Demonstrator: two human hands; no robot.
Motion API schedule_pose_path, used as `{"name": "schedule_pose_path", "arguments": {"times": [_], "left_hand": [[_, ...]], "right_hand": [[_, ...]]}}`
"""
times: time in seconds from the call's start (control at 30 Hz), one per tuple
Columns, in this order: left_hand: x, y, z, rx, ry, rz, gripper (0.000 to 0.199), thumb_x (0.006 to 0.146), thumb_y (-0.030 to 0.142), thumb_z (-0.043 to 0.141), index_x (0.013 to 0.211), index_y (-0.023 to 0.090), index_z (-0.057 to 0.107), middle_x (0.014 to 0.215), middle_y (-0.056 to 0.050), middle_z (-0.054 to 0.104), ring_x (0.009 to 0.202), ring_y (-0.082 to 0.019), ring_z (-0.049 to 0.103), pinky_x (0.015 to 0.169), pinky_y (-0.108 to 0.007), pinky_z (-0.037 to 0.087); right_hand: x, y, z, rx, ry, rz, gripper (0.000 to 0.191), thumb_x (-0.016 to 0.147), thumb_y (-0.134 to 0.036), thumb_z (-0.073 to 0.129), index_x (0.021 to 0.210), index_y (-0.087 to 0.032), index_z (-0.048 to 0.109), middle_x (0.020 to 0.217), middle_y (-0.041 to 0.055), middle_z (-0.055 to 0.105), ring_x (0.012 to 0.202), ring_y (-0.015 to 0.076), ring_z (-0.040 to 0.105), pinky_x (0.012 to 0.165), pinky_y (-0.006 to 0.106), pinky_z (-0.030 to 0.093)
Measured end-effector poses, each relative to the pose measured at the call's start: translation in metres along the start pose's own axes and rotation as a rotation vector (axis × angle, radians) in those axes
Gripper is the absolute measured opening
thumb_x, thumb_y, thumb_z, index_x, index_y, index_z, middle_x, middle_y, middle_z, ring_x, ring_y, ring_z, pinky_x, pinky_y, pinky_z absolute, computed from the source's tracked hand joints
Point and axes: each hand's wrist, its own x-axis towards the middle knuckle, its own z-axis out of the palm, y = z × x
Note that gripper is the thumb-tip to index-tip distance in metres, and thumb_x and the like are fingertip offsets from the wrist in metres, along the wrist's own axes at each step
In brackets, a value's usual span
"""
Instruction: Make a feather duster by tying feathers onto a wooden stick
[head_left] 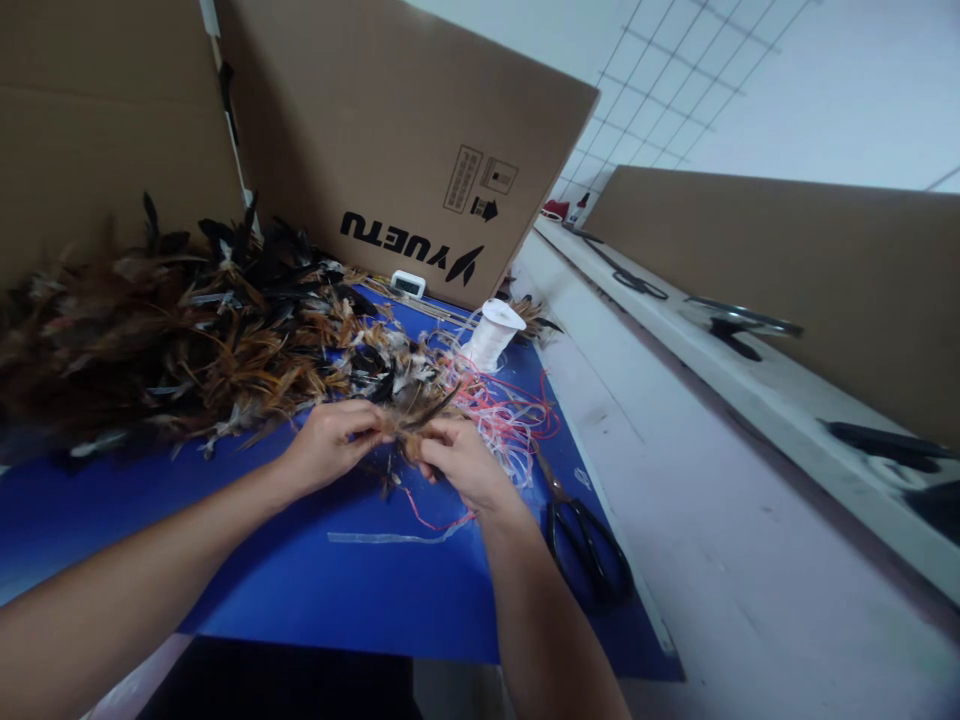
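Brown and dark feathers [416, 410] are pinched between my two hands above the blue table surface [300, 590]. My left hand [337, 440] has its fingers closed on the feathers from the left. From the right, my right hand [461, 460] grips the same feathers, its fingertips partly hidden. Below the hands hang a thin pink string [424, 522] and a clear strip [390, 538]. Just right of my right hand lies a tangle of pink and white strings [502, 420]. A large heap of feathers [247, 350] spreads over the left and back.
Black-handled scissors [589, 545] lie on the right. A white spool [495, 335] stands behind the strings, near a small white digital display [407, 285]. Cardboard panels [405, 130] rise at the back. Along the right runs a white ledge [675, 320] holding several tools.
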Motion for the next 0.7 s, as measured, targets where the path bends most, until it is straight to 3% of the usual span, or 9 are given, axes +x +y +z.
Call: {"name": "schedule_pose_path", "arguments": {"times": [0.17,0.37,0.57,0.7], "left_hand": [[-0.0002,-0.0014,0.0009,0.03,-0.022,0.004,0.02,0.082,0.024,0.056,0.068,0.021,0.069,0.071,-0.004,0.066,0.066,-0.014,0.058,0.062,-0.022,0.042],[-0.0005,-0.0024,0.0022,0.054,-0.014,0.044,0.019,0.082,0.02,0.055,0.07,0.021,0.069,0.07,-0.004,0.066,0.063,-0.013,0.058,0.061,-0.021,0.041],[-0.0017,-0.0047,0.0021,0.101,-0.04,0.006,0.02,0.084,0.024,0.053,0.075,0.021,0.071,0.071,-0.005,0.067,0.066,-0.014,0.059,0.064,-0.023,0.043],[-0.0025,-0.0068,0.0031,0.121,-0.012,0.003,0.019,0.085,0.027,0.054,0.078,0.02,0.071,0.072,-0.005,0.067,0.067,-0.014,0.06,0.063,-0.023,0.043]], "right_hand": [[0.0008,0.0028,0.0025,-0.026,0.031,0.023,0.006,0.063,-0.016,0.053,0.057,-0.016,0.055,0.045,-0.0056,0.049,0.039,0.0051,0.041,0.04,0.018,0.034],[0.001,0.0033,0.0056,0.02,0.007,0.029,0.014,0.068,-0.027,0.065,0.064,-0.014,0.058,0.046,-0.0063,0.049,0.04,0.0051,0.043,0.038,0.018,0.034],[0.0011,0.0044,0.0059,0.067,0.02,0.058,0.007,0.066,-0.02,0.064,0.066,-0.015,0.059,0.047,-0.0057,0.054,0.04,0.005,0.047,0.04,0.016,0.038],[0.0001,0.0036,0.0065,0.12,-0.009,0.06,0.02,0.064,-0.03,0.071,0.07,-0.014,0.06,0.052,-0.0032,0.06,0.041,0.0066,0.052,0.042,0.018,0.042]]}}
